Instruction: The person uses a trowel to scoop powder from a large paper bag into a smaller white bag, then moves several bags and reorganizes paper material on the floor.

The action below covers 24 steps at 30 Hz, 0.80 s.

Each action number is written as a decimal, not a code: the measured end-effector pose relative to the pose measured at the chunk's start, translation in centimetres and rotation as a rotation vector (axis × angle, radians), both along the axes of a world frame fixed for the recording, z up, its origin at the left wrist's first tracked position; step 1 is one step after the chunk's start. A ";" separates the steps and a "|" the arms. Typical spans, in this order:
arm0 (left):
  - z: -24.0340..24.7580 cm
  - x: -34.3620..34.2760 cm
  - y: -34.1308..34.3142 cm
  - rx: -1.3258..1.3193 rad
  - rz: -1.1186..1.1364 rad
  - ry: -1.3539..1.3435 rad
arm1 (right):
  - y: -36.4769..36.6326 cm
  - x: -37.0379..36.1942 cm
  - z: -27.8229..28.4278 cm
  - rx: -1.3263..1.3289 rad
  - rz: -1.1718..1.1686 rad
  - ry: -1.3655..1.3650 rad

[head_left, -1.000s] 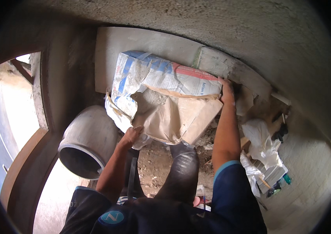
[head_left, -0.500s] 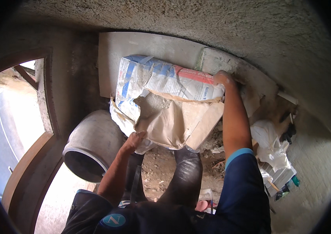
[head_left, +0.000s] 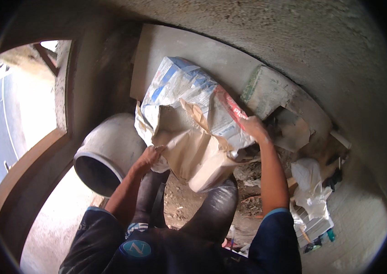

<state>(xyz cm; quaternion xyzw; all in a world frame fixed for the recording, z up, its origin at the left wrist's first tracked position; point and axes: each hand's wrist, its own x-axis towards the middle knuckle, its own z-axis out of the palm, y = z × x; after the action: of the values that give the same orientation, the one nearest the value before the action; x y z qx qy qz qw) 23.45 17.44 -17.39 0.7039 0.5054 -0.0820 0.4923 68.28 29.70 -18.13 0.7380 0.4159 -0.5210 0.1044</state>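
Note:
A large torn paper sack (head_left: pixel 182 86), white, blue and red outside with brown inner paper, hangs tilted in front of me. Pale grey powder (head_left: pixel 168 121) shows in its open mouth. At the near left corner, my left hand (head_left: pixel 152 156) is closed on the torn paper edge. My right hand (head_left: pixel 253 129) grips the sack's right end by the red band, and that end sits lower than the far left one. The sack's underside is hidden from me.
A greyish barrel-shaped bucket (head_left: pixel 111 146) lies on its side at the left, mouth toward me. Grey boards (head_left: pixel 193 43) lean on the far wall. White plastic (head_left: pixel 312 196) and small items lie at right. Rubble (head_left: pixel 180 208) covers the ground by my legs.
The sack has turned clockwise, its right end dropping nearer to me. My right hand has come down with it, while my left hand keeps its corner. The whole view has tilted somewhat.

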 end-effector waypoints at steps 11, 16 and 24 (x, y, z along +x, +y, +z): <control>3.6 -5.8 4.4 -0.050 -0.072 -0.089 | 1.1 -4.1 10.3 0.065 -0.225 0.147; 3.6 -6.4 4.1 0.033 -0.107 -0.183 | 0.9 -4.3 13.2 0.132 -0.076 0.099; 7.4 -2.5 8.7 0.151 -0.260 -0.292 | -8.6 -0.7 18.6 0.085 0.120 -0.075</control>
<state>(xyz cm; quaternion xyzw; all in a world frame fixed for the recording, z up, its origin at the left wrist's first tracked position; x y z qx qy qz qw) 20.91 26.15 -10.00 0.8025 0.3381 -0.0039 0.4915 67.57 21.06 0.48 0.7344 0.4770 -0.4677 0.1194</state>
